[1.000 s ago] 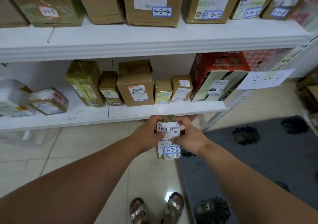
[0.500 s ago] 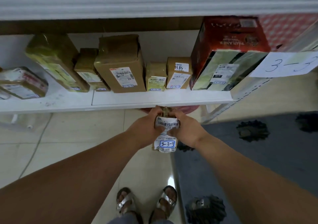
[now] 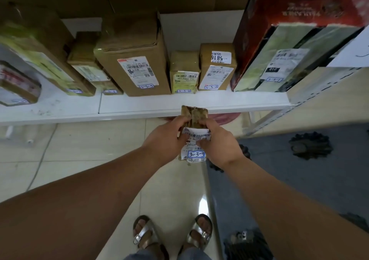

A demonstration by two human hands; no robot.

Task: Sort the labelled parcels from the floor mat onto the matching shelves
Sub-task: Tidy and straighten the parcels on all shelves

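Observation:
I hold a small brown parcel [image 3: 194,116] with a white label reading 3-3-3 in front of the low white shelf [image 3: 179,105]. My left hand [image 3: 167,136] grips its left side and my right hand [image 3: 216,140] grips its right side. The parcel's top edge reaches the shelf's front lip. On the shelf stand parcels labelled 3-3-5 [image 3: 133,60], 3-3-4 [image 3: 184,72], 3-3-2 [image 3: 217,66] and a red box labelled 3-3-1 [image 3: 289,34].
More parcels [image 3: 40,46] stand at the shelf's left end. A grey floor mat [image 3: 299,180] with dark patterns lies to the right on the tiled floor. A paper sign [image 3: 357,50] hangs on the shelf's right upright. My sandalled feet [image 3: 171,233] stand below.
The view has dropped and moved closer to the low shelf; the upper shelf has left the frame. Both hands have carried the 3-3-3 parcel forward up to the shelf's front edge.

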